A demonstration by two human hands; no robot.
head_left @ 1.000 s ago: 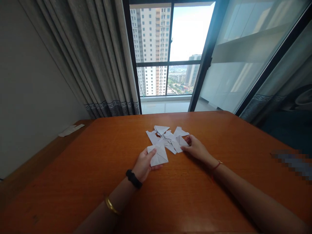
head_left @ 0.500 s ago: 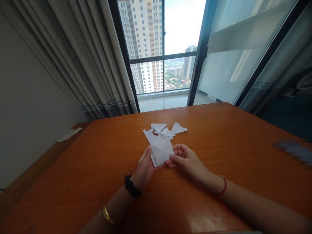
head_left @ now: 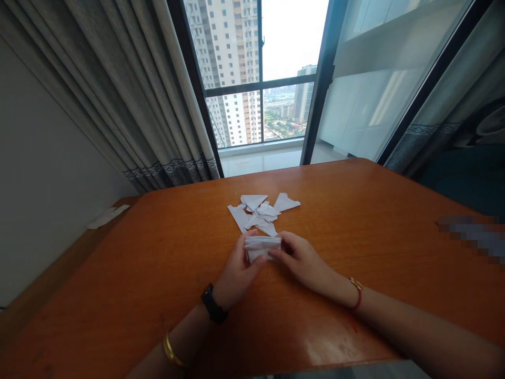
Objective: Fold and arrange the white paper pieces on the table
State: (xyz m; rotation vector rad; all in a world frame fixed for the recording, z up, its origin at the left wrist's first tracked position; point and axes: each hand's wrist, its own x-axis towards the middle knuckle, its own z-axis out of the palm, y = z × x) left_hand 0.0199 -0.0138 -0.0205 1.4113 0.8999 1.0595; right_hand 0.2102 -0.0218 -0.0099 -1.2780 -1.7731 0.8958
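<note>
The reddish-brown wooden table [head_left: 165, 252] has a smooth, slightly glossy top, with a pale patch of light by its near edge. Over its near half reach two forearms, the left with a gold bangle [head_left: 172, 351] and a black wristband [head_left: 213, 304], the right with a red cord bracelet [head_left: 358, 296]. Above the table's middle, the left hand [head_left: 239, 271] and the right hand [head_left: 303, 258] grip a stack of folded white paper [head_left: 262, 243] between them, fingers closed on its opposite sides. Just past it, torn and folded paper pieces [head_left: 256, 213] overlap in a loose heap on the table. At the table's right side something is blurred beyond telling. Left of the table, a white strip [head_left: 108, 216] lies on a wooden ledge [head_left: 59, 258] along the wall. Beyond the table's far edge hang a grey curtain [head_left: 118, 95] and, at its right, dark-framed glass; farthest out stands a pale tower block [head_left: 229, 47].
</note>
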